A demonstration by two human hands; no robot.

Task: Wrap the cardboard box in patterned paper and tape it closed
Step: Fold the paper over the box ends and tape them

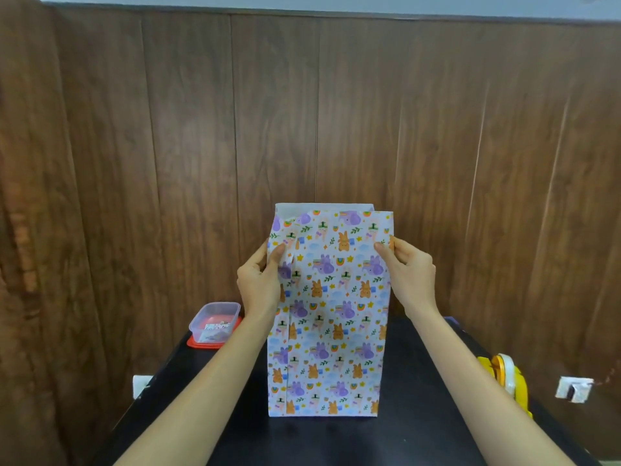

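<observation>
Pinching the paper's [331,314] side edges up high with left hand [260,284] and right hand [408,274]. Stood upright on the surface [420,398] between them, box presumably hidden inside. Light, floppy, crease-prone; better gripped at folded edges.

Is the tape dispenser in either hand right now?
No, the tape dispenser sits on the table, while the left hand and right hand pinch the paper's side edges.
</observation>
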